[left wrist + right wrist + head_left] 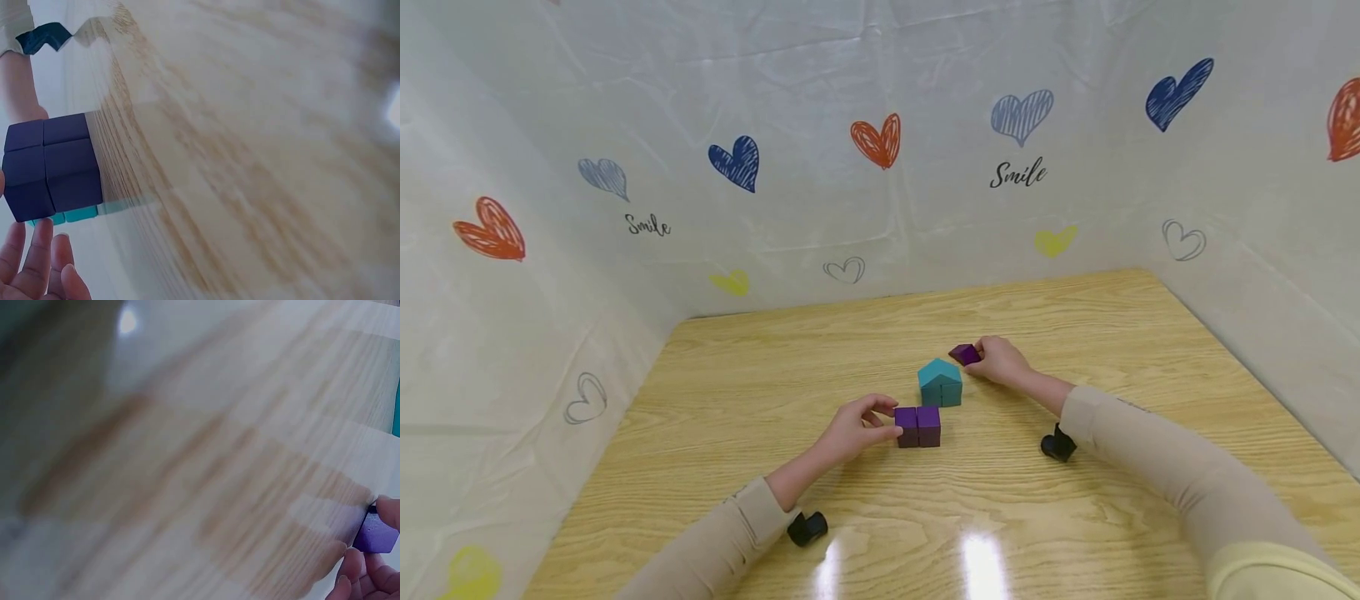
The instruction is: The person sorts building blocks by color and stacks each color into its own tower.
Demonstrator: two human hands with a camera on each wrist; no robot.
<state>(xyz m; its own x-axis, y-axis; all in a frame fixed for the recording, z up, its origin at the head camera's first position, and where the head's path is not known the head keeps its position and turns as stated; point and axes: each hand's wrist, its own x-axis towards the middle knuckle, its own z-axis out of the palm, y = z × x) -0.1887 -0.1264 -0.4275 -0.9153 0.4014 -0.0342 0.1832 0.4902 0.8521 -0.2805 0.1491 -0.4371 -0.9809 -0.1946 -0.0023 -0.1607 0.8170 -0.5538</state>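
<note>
Two purple cubes [917, 427] stand side by side on the table. My left hand [859, 429] is at their left end, its thumb by the front corner and its loosely bent fingers toward the back. In the left wrist view the fingertips [42, 228] come right up to the edge of the purple cubes [69, 178]. Behind these sits a teal block group [940, 385] with a pointed, roof-like top. Farther back and to the right, my right hand [1000, 362] pinches a small purple wedge-shaped block [966, 354] between thumb and fingers, low over the table.
The wooden table [760, 358] reaches back to a white sheet [805, 217] printed with hearts and "Smile", which also hangs along both sides. Black wrist devices show beneath the left cuff [807, 528] and the right cuff [1058, 443].
</note>
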